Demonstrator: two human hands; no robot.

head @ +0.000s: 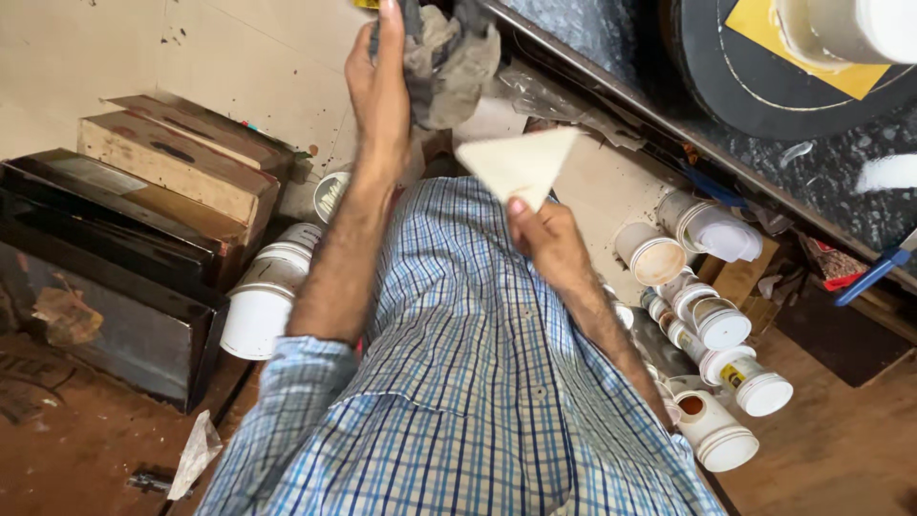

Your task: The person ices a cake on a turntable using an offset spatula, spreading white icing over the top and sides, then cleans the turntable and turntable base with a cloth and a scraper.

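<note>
My left hand point(380, 81) is raised near the top of the view and grips a crumpled grey rag point(449, 62) close to the edge of a dark counter point(611, 67). My right hand point(544, 239) is lower, in front of my blue checked shirt point(468, 382). It pinches a cream triangular folded piece point(521, 162) by its lower corner. The triangle hangs just below the rag and does not touch it.
Several white plastic jars point(726, 325) lie in a heap at the right, some open. A white bucket point(258, 311) lies beside wooden boxes point(181, 167) and a black metal box point(105, 287) at the left. A black round disc point(764, 86) and a blue-handled tool point(874, 272) rest on the counter.
</note>
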